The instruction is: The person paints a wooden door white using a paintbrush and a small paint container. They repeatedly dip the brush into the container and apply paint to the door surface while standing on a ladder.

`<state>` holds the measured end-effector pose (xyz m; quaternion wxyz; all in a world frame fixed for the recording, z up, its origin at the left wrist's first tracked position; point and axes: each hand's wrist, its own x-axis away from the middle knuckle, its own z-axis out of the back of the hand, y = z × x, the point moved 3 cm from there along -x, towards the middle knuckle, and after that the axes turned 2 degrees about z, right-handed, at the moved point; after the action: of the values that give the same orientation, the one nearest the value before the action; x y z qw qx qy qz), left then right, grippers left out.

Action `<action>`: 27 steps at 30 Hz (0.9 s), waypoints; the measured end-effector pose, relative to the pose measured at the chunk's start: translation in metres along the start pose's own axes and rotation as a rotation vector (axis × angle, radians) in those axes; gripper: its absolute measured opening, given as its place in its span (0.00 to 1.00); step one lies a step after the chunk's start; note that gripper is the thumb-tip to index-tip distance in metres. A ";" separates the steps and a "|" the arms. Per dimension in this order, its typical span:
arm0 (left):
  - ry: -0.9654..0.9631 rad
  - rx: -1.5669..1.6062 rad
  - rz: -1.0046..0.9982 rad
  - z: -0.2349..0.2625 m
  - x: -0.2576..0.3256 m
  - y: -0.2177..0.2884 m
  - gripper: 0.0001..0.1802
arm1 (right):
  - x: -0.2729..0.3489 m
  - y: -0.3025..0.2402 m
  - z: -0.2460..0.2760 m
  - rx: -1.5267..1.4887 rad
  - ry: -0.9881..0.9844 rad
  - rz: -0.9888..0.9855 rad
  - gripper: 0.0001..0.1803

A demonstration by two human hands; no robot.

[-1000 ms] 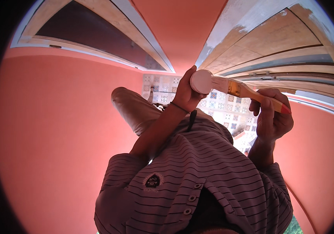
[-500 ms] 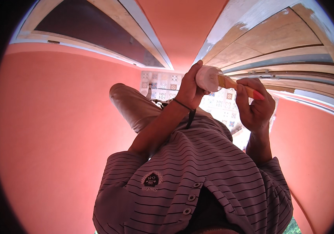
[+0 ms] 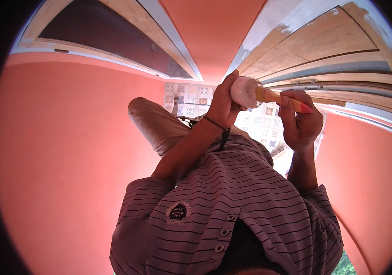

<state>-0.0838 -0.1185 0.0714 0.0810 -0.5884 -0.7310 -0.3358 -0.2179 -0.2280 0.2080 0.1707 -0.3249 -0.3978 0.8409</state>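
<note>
My left hand (image 3: pixel 223 101) is wrapped round a small clear cup (image 3: pixel 240 93) with whitish paint inside, its mouth tilted toward the right. In my right hand (image 3: pixel 302 123) is a paintbrush (image 3: pixel 276 97), pinched by its orange, red-tipped handle. The bristle end lies at the cup's rim; whether the bristles dip into the paint cannot be made out. Beyond my right hand stands a wooden door (image 3: pixel 324 39), bare wood in the panels and patchy white paint along its upper edge.
At the far left is a wooden frame (image 3: pixel 31 36) with a dark pane (image 3: pixel 99 39). Salmon-coloured walls (image 3: pixel 63 137) rise on both sides. Patterned tiles (image 3: pixel 196 98) cover the floor below my hands. My bent knee (image 3: pixel 141 107) juts out at the left.
The brush has shifted slightly right with my right hand, and its bristle end has moved from over the cup's mouth toward the right rim. My left hand keeps the cup nearly still.
</note>
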 end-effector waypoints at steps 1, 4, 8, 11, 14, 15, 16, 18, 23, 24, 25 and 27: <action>0.015 0.000 0.002 0.000 -0.001 -0.001 0.28 | 0.001 0.002 0.003 -0.052 0.034 -0.038 0.06; 0.001 -0.001 0.003 0.002 -0.003 0.000 0.28 | 0.002 0.010 0.014 -0.369 0.181 -0.154 0.06; -0.027 0.038 0.033 0.000 -0.005 0.002 0.27 | 0.004 0.023 0.021 -0.590 0.265 -0.269 0.09; -0.029 0.056 0.051 -0.002 -0.007 0.001 0.26 | 0.008 0.036 0.020 -0.704 0.290 -0.396 0.10; -0.055 0.075 0.061 -0.003 -0.008 0.002 0.26 | 0.014 0.050 0.017 -0.850 0.285 -0.536 0.11; -0.071 0.092 0.069 -0.003 -0.010 0.004 0.26 | 0.016 0.055 0.016 -0.913 0.285 -0.591 0.11; -0.072 0.112 0.084 -0.003 -0.011 0.005 0.25 | 0.017 0.060 0.016 -0.972 0.307 -0.633 0.12; -0.119 0.119 0.090 -0.002 -0.011 0.007 0.25 | 0.019 0.067 0.018 -0.999 0.289 -0.620 0.10; -0.185 0.120 0.058 -0.004 -0.013 0.013 0.23 | 0.027 0.078 0.028 -0.835 0.252 -0.643 0.08; -0.194 0.132 0.062 -0.005 -0.012 0.013 0.23 | 0.028 0.078 0.031 -0.777 0.230 -0.642 0.09; -0.188 0.138 0.070 -0.005 -0.013 0.013 0.23 | 0.028 0.078 0.033 -0.729 0.204 -0.640 0.09; -0.161 0.159 0.083 -0.007 -0.012 0.011 0.24 | 0.029 0.076 0.038 -0.638 0.126 -0.618 0.10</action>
<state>-0.0715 -0.1314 0.0745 0.0822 -0.6349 -0.7345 -0.2251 -0.2668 -0.2810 0.1547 0.3290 -0.2776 -0.7044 0.5644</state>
